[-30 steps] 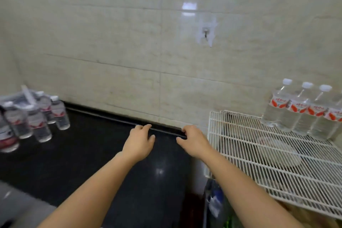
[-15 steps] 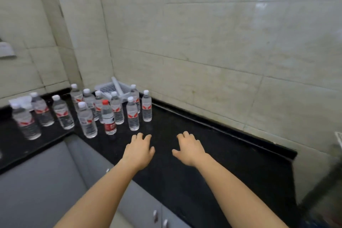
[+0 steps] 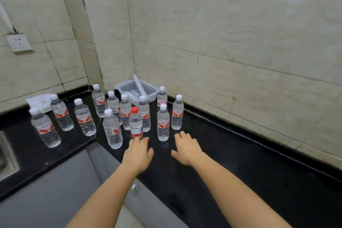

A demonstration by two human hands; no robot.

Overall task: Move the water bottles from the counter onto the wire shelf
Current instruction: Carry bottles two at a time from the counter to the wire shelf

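A black counter [image 3: 231,163] runs into a corner of pale tiled walls, with a socket [image 3: 18,44] on the left wall and a white basket [image 3: 137,89] pushed into the corner. Your bottles [image 3: 125,114] all stand upright on the counter in front of that basket, most with white caps, three more set apart to the left near a white packet [image 3: 39,101]. One red-capped bottle [image 3: 136,124] stands at the front of the group. Your left hand [image 3: 137,152] reaches palm down with fingers loosely spread, its fingertips at the base of the red-capped bottle; you aren't gripping it. Your right hand [image 3: 187,149] hovers palm down, fingers spread and empty, just beside the nearest white-capped bottle [image 3: 163,123] without touching it. The wire shelf is out of view.
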